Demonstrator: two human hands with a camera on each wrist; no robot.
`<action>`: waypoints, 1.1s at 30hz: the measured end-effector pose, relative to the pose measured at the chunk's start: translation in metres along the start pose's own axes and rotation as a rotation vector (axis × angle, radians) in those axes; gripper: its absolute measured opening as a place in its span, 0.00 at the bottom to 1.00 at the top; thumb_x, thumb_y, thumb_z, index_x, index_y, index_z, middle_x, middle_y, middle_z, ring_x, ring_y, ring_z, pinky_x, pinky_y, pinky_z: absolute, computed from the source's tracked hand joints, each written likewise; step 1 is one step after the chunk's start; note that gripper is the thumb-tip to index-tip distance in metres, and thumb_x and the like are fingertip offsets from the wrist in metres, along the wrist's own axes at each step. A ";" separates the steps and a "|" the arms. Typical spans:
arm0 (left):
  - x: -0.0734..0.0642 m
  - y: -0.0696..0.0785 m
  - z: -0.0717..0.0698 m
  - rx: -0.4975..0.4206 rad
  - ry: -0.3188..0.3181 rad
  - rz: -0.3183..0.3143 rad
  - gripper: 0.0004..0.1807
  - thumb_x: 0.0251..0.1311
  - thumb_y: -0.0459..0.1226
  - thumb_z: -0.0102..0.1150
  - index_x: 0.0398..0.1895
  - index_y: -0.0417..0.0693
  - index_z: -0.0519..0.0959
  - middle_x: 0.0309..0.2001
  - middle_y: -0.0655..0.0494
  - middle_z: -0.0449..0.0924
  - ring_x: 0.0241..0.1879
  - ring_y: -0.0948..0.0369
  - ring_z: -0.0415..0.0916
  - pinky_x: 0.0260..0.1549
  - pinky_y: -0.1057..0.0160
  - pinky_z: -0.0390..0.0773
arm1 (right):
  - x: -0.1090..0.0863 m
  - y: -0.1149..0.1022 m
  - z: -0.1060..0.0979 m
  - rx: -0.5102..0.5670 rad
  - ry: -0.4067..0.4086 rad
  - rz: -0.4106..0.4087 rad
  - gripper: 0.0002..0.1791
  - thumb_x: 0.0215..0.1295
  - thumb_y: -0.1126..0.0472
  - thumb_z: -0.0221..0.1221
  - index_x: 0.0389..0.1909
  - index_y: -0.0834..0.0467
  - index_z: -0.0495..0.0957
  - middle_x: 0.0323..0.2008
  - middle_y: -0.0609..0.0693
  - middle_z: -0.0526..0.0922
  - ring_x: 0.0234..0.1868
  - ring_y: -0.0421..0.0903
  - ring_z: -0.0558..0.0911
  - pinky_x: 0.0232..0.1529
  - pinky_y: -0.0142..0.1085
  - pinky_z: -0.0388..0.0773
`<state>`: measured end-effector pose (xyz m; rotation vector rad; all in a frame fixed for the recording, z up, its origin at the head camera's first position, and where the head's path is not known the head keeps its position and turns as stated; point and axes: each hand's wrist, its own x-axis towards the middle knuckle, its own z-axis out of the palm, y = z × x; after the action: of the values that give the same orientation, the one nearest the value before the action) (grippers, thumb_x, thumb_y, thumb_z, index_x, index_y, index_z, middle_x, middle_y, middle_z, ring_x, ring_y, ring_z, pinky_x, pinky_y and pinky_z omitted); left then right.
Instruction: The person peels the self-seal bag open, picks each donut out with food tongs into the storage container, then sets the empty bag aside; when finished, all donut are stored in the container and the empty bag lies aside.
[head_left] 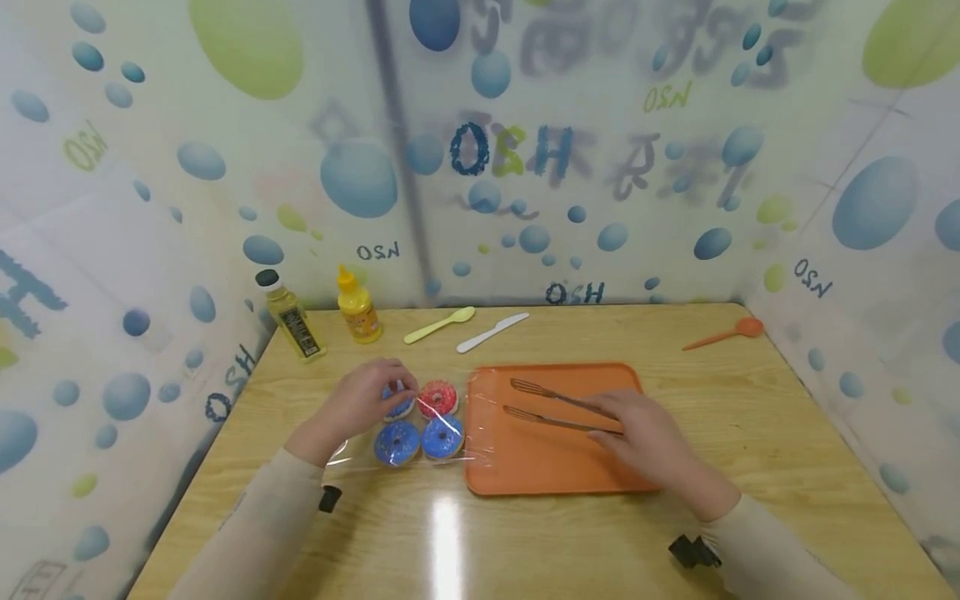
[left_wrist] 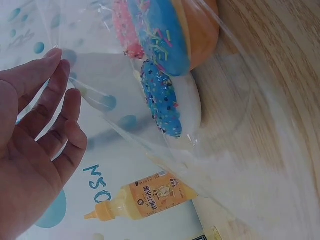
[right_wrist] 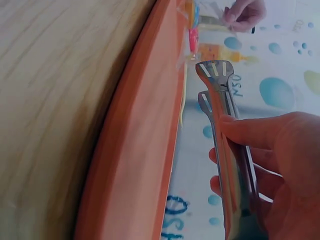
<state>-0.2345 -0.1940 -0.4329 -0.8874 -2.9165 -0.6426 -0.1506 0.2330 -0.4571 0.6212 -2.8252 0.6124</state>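
My left hand (head_left: 367, 396) pinches a clear plastic bag (left_wrist: 92, 97) between thumb and fingertips, pulling its film up in a fold. Under the film lie three blue doughnuts (head_left: 397, 455) and a red doughnut (head_left: 449, 400), all with sprinkles, bunched left of an orange tray (head_left: 540, 471). The left hand partly covers the back-left blue one. My right hand (head_left: 645, 429) holds metal tongs (right_wrist: 216, 75) with slotted ends, thumb on one arm and fingers on the other. The tongs' arms stand apart over the tray with nothing between them, their tips pointing toward the doughnuts.
At the back left stand an oil-coloured bottle (head_left: 298, 329) with a dark cap and a yellow squeeze bottle (head_left: 362, 321). Along the back lie a yellow-green spoon (head_left: 438, 325) and a white knife (head_left: 492, 332). An orange spoon (head_left: 748, 327) lies back right. Patterned walls enclose the table.
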 end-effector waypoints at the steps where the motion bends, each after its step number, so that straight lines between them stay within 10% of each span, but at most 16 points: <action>1: 0.000 0.000 0.000 -0.001 0.002 0.001 0.02 0.64 0.37 0.70 0.37 0.55 0.86 0.36 0.64 0.83 0.38 0.64 0.78 0.39 0.60 0.80 | 0.003 -0.004 0.001 -0.001 -0.003 -0.011 0.25 0.61 0.55 0.74 0.59 0.50 0.84 0.54 0.53 0.87 0.55 0.55 0.84 0.51 0.54 0.84; 33: 0.003 -0.002 0.003 0.004 0.061 0.045 0.03 0.64 0.36 0.70 0.39 0.54 0.87 0.38 0.63 0.85 0.42 0.58 0.81 0.43 0.55 0.82 | 0.084 -0.048 0.037 -0.035 -0.212 -0.114 0.34 0.66 0.54 0.71 0.72 0.42 0.73 0.60 0.48 0.84 0.60 0.51 0.82 0.61 0.50 0.80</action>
<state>-0.2378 -0.1933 -0.4358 -0.9138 -2.8345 -0.6493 -0.2085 0.1473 -0.4511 0.8821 -2.9593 0.5033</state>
